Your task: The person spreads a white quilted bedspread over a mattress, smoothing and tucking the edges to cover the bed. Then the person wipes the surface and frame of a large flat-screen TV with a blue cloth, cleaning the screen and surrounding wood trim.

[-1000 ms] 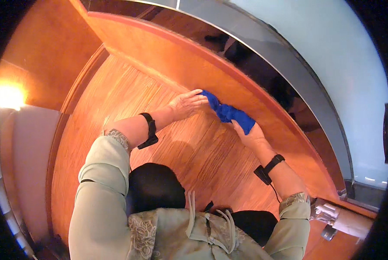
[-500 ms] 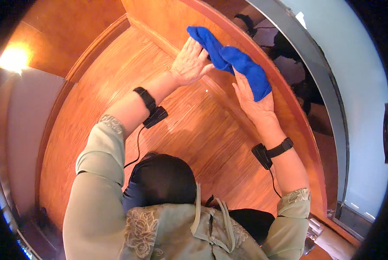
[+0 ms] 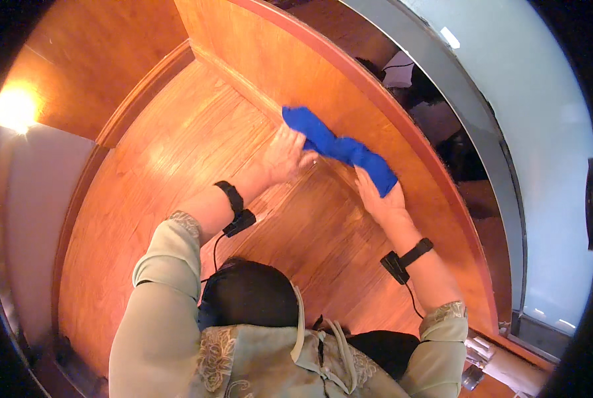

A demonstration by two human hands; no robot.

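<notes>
A blue cloth (image 3: 341,150) lies bunched lengthwise against the lower part of a wooden panel (image 3: 369,99), by the trim at its foot. The cloth's left end is held by my left hand (image 3: 284,156), slightly smeared by motion, its fingertips partly under the fabric. At the right end, my right hand (image 3: 381,203) grips the cloth, which covers most of its fingers. Both arms reach forward over the wood-grain floor (image 3: 309,232).
To the right, beyond the panel's reddish top edge, are dark items and a grey-framed pale panel (image 3: 541,132). A wooden wall (image 3: 111,60) with a bright light stands at left. Black straps with small cabled boxes sit on both forearms. My dark-clothed knee (image 3: 250,292) is below.
Both hands and the cloth have come lower and nearer to me along the panel, with the cloth still held at both ends. The view has shifted slightly.
</notes>
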